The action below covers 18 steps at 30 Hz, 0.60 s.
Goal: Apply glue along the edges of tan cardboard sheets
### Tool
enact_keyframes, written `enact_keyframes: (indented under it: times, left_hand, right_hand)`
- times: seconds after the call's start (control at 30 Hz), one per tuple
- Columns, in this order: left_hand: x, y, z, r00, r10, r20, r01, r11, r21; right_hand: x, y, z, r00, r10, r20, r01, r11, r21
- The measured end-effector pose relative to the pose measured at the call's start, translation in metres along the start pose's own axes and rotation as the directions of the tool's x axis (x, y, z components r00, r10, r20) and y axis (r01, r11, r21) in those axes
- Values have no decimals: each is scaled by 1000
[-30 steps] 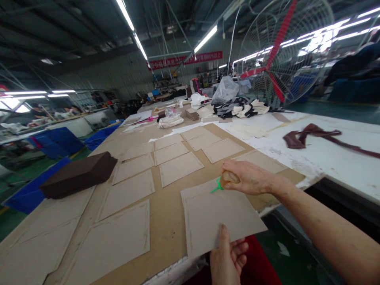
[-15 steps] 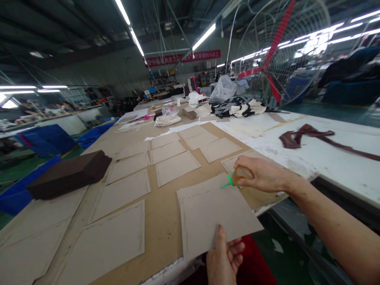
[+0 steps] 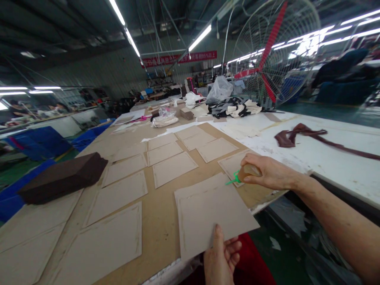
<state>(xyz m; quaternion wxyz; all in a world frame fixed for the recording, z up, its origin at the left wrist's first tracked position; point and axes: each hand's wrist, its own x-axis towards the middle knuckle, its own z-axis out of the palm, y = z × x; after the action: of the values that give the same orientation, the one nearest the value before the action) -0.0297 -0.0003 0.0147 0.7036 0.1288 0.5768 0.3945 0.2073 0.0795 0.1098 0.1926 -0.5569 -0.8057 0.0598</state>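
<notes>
My left hand (image 3: 221, 253) grips the near edge of a greyish-beige sheet (image 3: 210, 217), thumb on top and fingers below. The sheet's near right corner juts past the table edge. A glue line runs along its left and far edges. My right hand (image 3: 264, 172) is closed round a glue bottle (image 3: 249, 173) of amber colour, tilted to the left. Its green nozzle (image 3: 233, 180) points at the sheet's far right corner; whether the tip touches, I cannot tell. Several similar sheets (image 3: 175, 166) with glue lines along their edges lie beyond and to the left.
A dark brown stack (image 3: 63, 174) stands on the table's left side. A brown strip (image 3: 299, 134) lies on the white table (image 3: 341, 158) at right. Farther back are cloth pieces (image 3: 234, 107), a clear plastic bag (image 3: 219, 89) and a large fan (image 3: 273, 55).
My right hand has moved the glue bottle slightly right along the sheet's far edge, toward its far right corner. My left hand keeps its grip. The whole view has shifted a little.
</notes>
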Motion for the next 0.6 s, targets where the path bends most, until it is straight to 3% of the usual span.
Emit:
enact_keyframes:
  times: [0.43,0.6]
  left_hand:
    - [0,1,1,1000,8,-13,-8,1000,-8]
    - [0,0,0,1000,7,-7,-7,1000,-1]
  right_hand:
    - [1,-16,3,1000,-24,1,24,1000,20]
    - [-2,-10,2,1000,-12,-2,12,1000,22]
